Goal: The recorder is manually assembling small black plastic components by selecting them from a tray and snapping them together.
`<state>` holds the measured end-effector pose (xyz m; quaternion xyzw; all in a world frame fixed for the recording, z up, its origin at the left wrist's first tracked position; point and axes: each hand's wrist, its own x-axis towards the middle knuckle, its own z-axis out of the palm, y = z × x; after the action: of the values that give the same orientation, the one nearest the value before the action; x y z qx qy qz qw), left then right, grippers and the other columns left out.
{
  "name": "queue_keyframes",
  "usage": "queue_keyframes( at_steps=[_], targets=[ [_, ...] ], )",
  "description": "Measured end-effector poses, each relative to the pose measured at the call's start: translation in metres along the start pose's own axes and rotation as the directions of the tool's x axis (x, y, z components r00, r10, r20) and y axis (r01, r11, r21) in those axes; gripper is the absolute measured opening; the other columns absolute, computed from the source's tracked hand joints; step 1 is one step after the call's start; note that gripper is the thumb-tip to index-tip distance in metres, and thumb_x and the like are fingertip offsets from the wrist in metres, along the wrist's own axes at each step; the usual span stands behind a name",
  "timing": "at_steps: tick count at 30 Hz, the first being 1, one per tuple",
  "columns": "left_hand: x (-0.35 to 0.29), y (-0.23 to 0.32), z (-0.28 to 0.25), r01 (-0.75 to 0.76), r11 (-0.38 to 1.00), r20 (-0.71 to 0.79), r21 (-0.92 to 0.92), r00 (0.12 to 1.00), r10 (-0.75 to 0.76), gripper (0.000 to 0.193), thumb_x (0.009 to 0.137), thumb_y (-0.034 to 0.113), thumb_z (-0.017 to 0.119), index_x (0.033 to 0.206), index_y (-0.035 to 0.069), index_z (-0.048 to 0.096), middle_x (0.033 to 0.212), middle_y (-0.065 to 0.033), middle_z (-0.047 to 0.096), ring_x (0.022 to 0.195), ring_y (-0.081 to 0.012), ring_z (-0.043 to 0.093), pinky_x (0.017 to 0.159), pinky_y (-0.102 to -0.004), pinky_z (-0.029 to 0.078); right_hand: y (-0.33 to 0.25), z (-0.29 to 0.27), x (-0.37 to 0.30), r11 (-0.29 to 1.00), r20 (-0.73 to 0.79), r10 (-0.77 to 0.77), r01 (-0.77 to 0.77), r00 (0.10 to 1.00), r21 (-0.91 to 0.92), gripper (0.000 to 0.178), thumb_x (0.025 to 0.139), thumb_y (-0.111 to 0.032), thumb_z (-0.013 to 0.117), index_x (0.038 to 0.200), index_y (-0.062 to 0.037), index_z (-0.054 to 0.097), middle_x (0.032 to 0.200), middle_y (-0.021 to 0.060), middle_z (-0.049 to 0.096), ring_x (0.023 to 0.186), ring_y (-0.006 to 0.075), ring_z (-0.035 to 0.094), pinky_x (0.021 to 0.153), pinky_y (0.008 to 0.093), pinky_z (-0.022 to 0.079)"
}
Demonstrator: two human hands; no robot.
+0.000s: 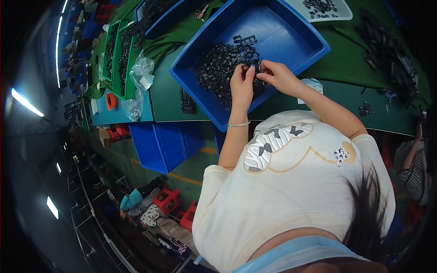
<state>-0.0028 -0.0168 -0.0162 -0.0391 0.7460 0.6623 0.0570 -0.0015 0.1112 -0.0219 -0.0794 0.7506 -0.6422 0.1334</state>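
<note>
The blue bin's [278,29] corner juts past the bench's [163,98] near edge, likely for easy reach; above its black pile [218,63], left hand [242,85] and right hand [281,76] pinch what seems 1 small black part [257,65].

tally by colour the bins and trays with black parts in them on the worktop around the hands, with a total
Blue: 2 (large bin and second bin at upper left)
Green: 2 (outer narrow tray and inner narrow tray, side by side at left)
White: 1 (shallow tray at upper right)
Total: 5
</note>
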Motion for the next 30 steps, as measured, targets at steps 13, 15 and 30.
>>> queue_keyframes(
  at_steps=[13, 15, 30],
  targets=[
    [0.023, -0.020, -0.002, 0.381, 0.595, 0.031, -0.708, 0.858, -0.513, 0.022, 0.078, 0.022, 0.043, 0.060, 0.009, 0.040, 0.051, 0.0022, 0.037, 0.045, -0.0071, 0.035, 0.038, -0.0192, 0.028, -0.034, 0.020, -0.037, 0.330, 0.305, -0.753, 0.736, 0.583, -0.591, 0.007, 0.058, -0.010, 0.048, 0.058, -0.0081, 0.041, 0.054, 0.0018, 0.045, 0.053, 0.0170, 0.046, 0.046, 0.0255, 0.033],
    [0.030, -0.007, -0.020, 0.258, 0.706, -0.068, -0.660, 0.915, -0.397, 0.023, 0.080, 0.026, 0.037, 0.062, 0.012, 0.037, 0.051, 0.0041, 0.032, 0.042, -0.0060, 0.028, 0.035, -0.0172, 0.022, -0.023, 0.030, -0.030, 0.542, 0.135, -0.763, 0.739, 0.633, -0.400, 0.005, 0.060, -0.013, 0.047, 0.059, -0.0098, 0.044, 0.054, 0.0027, 0.042, 0.052, 0.0162, 0.045, 0.045, 0.0249, 0.033],
    [0.019, 0.008, 0.017, -0.074, 0.957, -0.260, -0.280, 0.965, -0.001, 0.021, 0.080, 0.021, 0.041, 0.067, 0.004, 0.040, 0.057, -0.0008, 0.041, 0.047, -0.0067, 0.035, 0.042, -0.0196, 0.030, -0.013, 0.020, -0.003, 0.894, -0.114, -0.397, 0.356, 0.911, -0.271, 0.020, 0.075, -0.017, 0.046, 0.062, -0.0022, 0.042, 0.052, 0.0108, 0.042, 0.050, 0.0217, 0.046, 0.044, 0.0278, 0.035]
  ],
)
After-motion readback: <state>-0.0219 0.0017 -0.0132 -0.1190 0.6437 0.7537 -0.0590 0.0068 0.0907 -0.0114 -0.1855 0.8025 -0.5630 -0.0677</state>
